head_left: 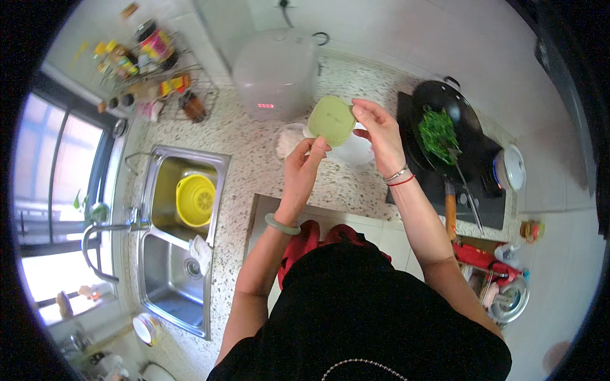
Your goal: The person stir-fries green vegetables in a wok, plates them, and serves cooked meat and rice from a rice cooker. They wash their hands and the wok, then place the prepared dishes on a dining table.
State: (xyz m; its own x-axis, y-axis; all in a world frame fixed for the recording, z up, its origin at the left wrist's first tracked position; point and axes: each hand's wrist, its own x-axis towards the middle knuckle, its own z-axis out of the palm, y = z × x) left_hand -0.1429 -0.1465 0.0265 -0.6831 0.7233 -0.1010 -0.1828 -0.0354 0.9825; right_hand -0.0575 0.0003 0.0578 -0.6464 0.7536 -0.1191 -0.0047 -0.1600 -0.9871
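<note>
A pale green square lid (332, 119) with rounded corners is held up over the counter between both hands. My left hand (305, 166) pinches its lower edge with thumb and fingers. At its right corner, my right hand (383, 136) grips the edge, some fingers curled behind it. Partly hidden beneath the hands is a white bowl (356, 153) on the speckled counter. Beside my left hand stands a clear container (287, 141) with something whitish in it.
At the back stands a rice cooker (276, 76). To the right, a black wok (467, 108) holds leafy greens (438, 133) and a metal spatula (469, 193); beyond it is a white pot (513, 167). Left, a yellow colander (196, 200) sits in the double sink (222, 162).
</note>
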